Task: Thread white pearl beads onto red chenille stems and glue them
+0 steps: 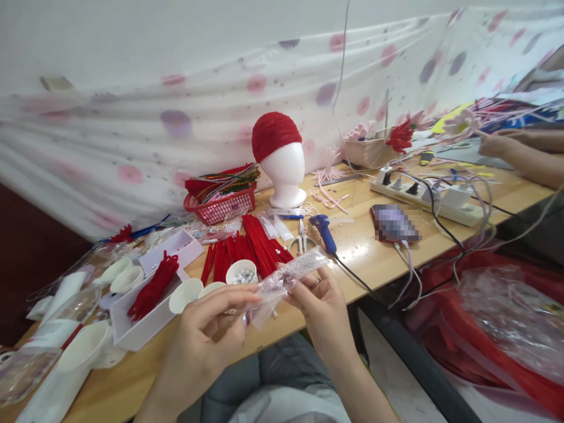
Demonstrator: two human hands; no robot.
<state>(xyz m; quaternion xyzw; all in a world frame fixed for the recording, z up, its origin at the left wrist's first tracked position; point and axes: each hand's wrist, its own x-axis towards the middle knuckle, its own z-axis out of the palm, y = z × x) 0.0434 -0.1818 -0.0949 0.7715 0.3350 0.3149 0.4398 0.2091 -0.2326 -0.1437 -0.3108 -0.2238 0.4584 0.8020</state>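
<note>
A clear plastic bag [304,265] is stretched between my two hands, above the table's front edge. My left hand [215,326] pinches its lower left end between thumb and fingers. The thumb and fingers of my right hand [319,302] are closed on its right part. What the bag contains, if anything, is too blurred to make out. Just behind the hands stands a white paper cup [241,271] of silvery beads. Red pipe cleaners [259,244] lie fanned out beyond it, beside scissors [302,238] and a blue glue gun [324,232].
A white foam head [285,173] wears a red cap [275,135]. Nearby are a red basket [220,205], a white box [145,320], a phone [394,223] and a power strip [427,197] with trailing cords. Another person's hand [497,145] works at the far right.
</note>
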